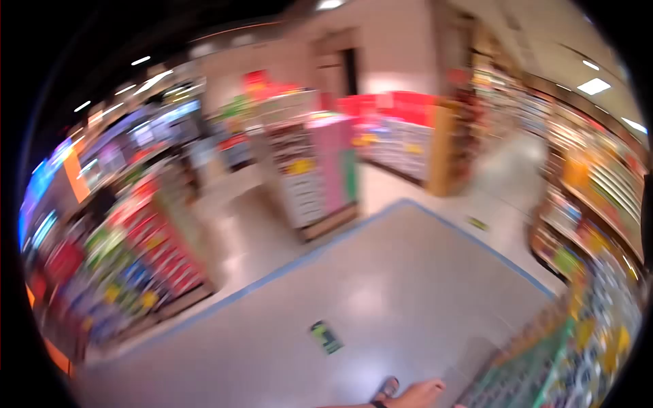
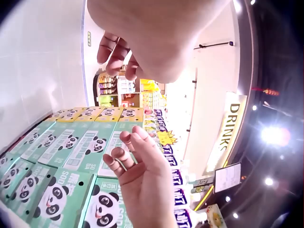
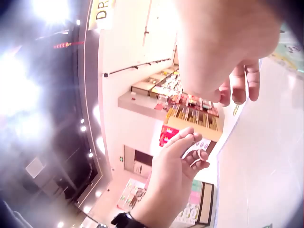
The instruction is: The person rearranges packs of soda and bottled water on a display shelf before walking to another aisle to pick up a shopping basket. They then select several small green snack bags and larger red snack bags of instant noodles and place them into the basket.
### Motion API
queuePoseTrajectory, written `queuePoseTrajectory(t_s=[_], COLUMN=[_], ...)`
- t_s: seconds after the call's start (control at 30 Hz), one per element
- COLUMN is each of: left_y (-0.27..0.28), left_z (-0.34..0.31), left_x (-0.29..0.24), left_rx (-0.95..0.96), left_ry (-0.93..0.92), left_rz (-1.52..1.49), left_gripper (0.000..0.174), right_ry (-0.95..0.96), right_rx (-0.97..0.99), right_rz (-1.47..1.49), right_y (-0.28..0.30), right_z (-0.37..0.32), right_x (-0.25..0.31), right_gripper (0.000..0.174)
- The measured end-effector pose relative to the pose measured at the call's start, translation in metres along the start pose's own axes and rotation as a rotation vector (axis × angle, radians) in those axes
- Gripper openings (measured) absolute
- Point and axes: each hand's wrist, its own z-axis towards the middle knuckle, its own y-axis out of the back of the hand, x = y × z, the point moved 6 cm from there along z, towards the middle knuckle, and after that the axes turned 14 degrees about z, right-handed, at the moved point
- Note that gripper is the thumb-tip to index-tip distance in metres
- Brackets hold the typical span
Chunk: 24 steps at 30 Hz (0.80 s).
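My left hand, with a dark band at its wrist, reaches in at the bottom of the head view, over the floor. The right wrist view shows that same hand with its fingers loosely curled and holding nothing. My right hand looms at the top there, fingers hanging loose with nothing in them. In the left wrist view the right hand overlaps a stack of green soda boxes printed with panda faces. Yellow boxes with the same panda adjoin them, and bottles with purple labels line up alongside.
A sandalled foot shows by my left hand. Green sticker and blue line mark the shiny floor. Stocked display stands rise at left, another stands mid-view, and shelves run along the right. The head view is blurred.
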Motion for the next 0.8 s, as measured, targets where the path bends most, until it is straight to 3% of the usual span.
queuePoseTrajectory(t_s=[0.07, 0.1, 0.13, 0.17, 0.2, 0.27, 0.37, 0.53, 0.67, 0.8], left_y=[-0.024, -0.025, -0.020, -0.006, 0.002, 0.024, 0.044, 0.045, 0.020, 0.019], left_z=[0.076, 0.107, 0.138, 0.173, 0.205, 0.266, 0.347, 0.498, 0.631, 0.738], left_x=[0.048, 0.062, 0.063, 0.065, 0.056, 0.046, 0.051, 0.050, 0.048, -0.012], left_rx=[-0.152, -0.158, -0.060, 0.008, 0.056, 0.092, 0.169, 0.230, 0.327, 0.465], left_ry=[-0.242, -0.218, -0.159, -0.083, -0.140, -0.216, -0.246, -0.297, -0.411, -0.512], left_rz=[0.057, -0.099, -0.108, -0.090, -0.065, -0.035, 0.073, -0.056, -0.036, -0.080], left_gripper=[0.025, 0.024, 0.023, 0.022, 0.022, 0.022, 0.020, 0.018, 0.018, 0.020], right_ry=[0.103, -0.118, 0.173, 0.197, 0.209, 0.095, 0.304, 0.109, 0.122, 0.074], right_rx=[-0.071, -0.070, -0.301, -0.330, -0.343, -0.368, -0.485, -0.489, -0.679, -0.850], right_rz=[0.099, 0.031, 0.121, 0.134, 0.142, 0.086, 0.106, 0.154, 0.109, 0.189], right_y=[-0.008, -0.013, -0.011, -0.013, -0.014, -0.008, -0.003, -0.001, 0.013, 0.031], right_z=[0.047, 0.063, 0.107, 0.146, 0.173, 0.220, 0.282, 0.398, 0.488, 0.545], right_x=[-0.003, 0.052, 0.005, 0.003, 0.017, 0.094, 0.124, 0.114, 0.123, 0.153], right_gripper=[0.027, 0.032, 0.015, 0.015, 0.015, 0.015, 0.016, 0.019, 0.020, 0.015])
